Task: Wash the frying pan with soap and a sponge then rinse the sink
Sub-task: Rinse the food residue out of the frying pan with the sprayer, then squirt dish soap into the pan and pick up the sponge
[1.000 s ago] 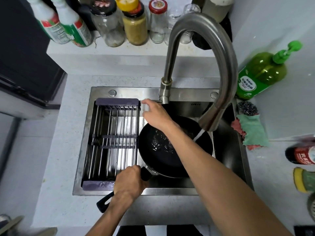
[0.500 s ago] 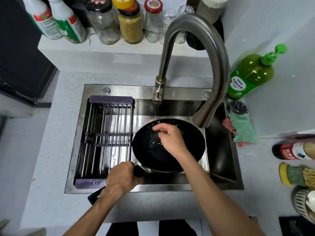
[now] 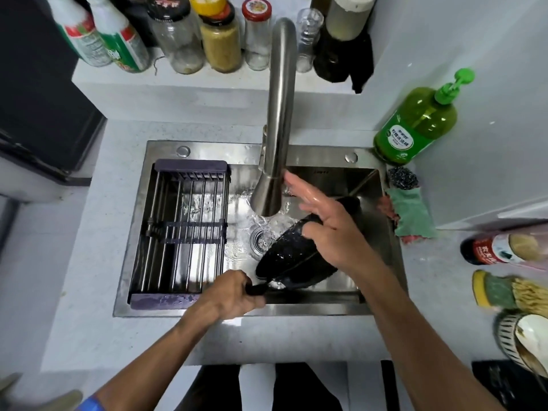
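The black frying pan (image 3: 284,253) stands tilted on its edge in the steel sink (image 3: 207,149), its wet inside facing left toward the drain (image 3: 261,238). My left hand (image 3: 228,295) grips the pan's black handle at the sink's front edge. My right hand (image 3: 329,229) lies over the pan's upper rim, wet, fingers straight and spread toward the faucet (image 3: 278,114). Water runs from the spout onto the sink floor beside the pan. A green sponge cloth (image 3: 412,212) lies on the counter right of the sink, with a green soap bottle (image 3: 415,126) behind it.
A dark wire drying rack (image 3: 184,226) fills the sink's left half. A steel scourer (image 3: 401,178) sits by the sponge cloth. Jars and bottles line the ledge behind the faucet. More bottles and a bowl (image 3: 527,342) crowd the right counter.
The pan went from lying flat to tilted up on its edge. My right hand left the pan's inside for its upper rim. The spout now points at the sink's middle, with water running.
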